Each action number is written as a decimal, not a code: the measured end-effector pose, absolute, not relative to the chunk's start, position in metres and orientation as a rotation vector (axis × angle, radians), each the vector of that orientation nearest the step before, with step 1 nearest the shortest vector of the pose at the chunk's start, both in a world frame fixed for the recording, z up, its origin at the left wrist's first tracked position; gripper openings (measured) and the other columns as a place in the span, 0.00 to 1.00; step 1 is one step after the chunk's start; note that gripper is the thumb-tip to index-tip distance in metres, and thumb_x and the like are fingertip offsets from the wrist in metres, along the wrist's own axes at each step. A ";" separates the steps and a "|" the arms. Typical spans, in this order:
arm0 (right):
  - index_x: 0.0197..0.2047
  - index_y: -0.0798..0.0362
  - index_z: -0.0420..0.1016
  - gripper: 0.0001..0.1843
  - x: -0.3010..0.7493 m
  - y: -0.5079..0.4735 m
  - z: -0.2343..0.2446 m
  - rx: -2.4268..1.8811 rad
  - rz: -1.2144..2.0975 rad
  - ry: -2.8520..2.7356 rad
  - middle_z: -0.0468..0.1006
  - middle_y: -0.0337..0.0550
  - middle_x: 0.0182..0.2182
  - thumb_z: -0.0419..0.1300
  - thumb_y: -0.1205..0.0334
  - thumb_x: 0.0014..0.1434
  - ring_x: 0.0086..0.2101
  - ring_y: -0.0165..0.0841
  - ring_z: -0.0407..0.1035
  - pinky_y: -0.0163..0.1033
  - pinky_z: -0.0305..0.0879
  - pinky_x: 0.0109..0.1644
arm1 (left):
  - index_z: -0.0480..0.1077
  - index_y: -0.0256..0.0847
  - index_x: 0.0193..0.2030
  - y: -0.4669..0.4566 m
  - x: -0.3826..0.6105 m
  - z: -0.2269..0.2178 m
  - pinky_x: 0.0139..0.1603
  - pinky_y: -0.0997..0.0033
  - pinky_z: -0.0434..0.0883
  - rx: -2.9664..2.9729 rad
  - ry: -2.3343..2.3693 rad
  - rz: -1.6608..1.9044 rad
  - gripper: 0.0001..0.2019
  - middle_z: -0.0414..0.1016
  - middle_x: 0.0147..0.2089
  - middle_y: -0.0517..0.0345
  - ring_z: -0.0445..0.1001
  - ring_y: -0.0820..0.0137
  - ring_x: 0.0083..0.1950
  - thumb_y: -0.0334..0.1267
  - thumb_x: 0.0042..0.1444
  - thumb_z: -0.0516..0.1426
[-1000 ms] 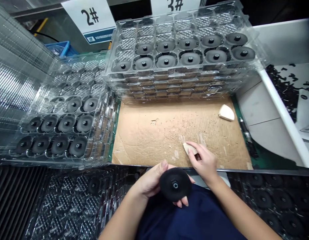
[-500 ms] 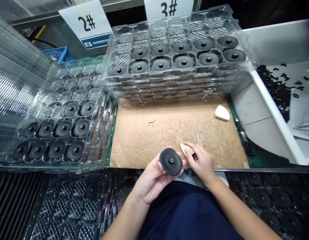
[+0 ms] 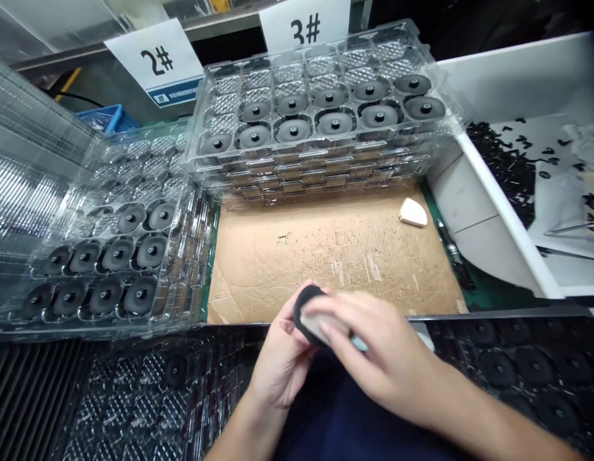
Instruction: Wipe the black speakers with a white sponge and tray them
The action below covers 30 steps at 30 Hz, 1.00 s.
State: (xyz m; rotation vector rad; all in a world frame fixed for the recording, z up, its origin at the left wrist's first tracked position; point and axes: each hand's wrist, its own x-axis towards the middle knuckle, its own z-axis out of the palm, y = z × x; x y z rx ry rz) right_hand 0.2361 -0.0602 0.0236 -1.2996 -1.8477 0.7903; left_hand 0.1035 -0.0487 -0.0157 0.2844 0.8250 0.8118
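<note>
Black round disc (image 3: 303,306) pressed to pale foam wedge (image 3: 321,324), held above bench edge

Item: black round disc, in the left hand (image 3: 282,362), held in the air just over the near edge of a brown cardboard sheet (image 3: 326,256). Its rim shows; its face is turned toward the right hand (image 3: 378,349).

Grip: left fingers curl around the back and rim of the disc. Right fingers lie close together across the wedge, pressing it to the disc's face. Motion blur hides the exact fingertip contact.

Nearby: second pale foam wedge (image 3: 413,212), lying on the cardboard near its far right corner. Dark slim tool (image 3: 453,253), on a green mat (image 3: 489,294) just beside the sheet's right edge.

Stock: stacked clear plastic trays (image 3: 316,179) behind the cardboard, under a "3#" sign (image 3: 304,25), the top tray holding black discs in its pockets. Another clear plastic tray (image 3: 182,250) to the left, with black discs, near a "2#" sign (image 3: 153,61). Further trays of black discs (image 3: 518,365) below the bench edge.

Right side: white bin wall (image 3: 503,211), with small black scraps (image 3: 505,160) beyond it.
</note>
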 end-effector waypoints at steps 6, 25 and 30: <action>0.48 0.58 0.68 0.13 0.232 -0.065 0.021 -1.156 0.696 -1.841 0.76 0.44 0.34 0.48 0.71 0.63 0.33 0.32 0.69 0.38 0.66 0.38 | 0.75 0.47 0.44 -0.048 0.097 -0.009 0.48 0.77 0.71 0.293 0.817 0.804 0.29 0.79 0.45 0.60 0.76 0.69 0.46 0.39 0.29 0.72; 0.43 0.53 0.75 0.17 0.263 -0.054 0.043 -1.127 0.395 -2.089 0.69 0.39 0.23 0.45 0.68 0.67 0.27 0.32 0.59 0.39 0.51 0.31 | 0.74 0.41 0.47 -0.050 0.097 0.002 0.49 0.77 0.70 0.211 0.791 0.689 0.27 0.79 0.44 0.58 0.76 0.71 0.45 0.34 0.36 0.70; 0.44 0.54 0.76 0.17 0.261 -0.043 0.032 -1.147 0.554 -2.106 0.69 0.41 0.26 0.46 0.69 0.65 0.28 0.32 0.57 0.39 0.50 0.33 | 0.76 0.38 0.41 -0.053 0.095 0.000 0.45 0.75 0.72 0.263 0.721 0.648 0.19 0.79 0.38 0.58 0.76 0.70 0.40 0.33 0.39 0.69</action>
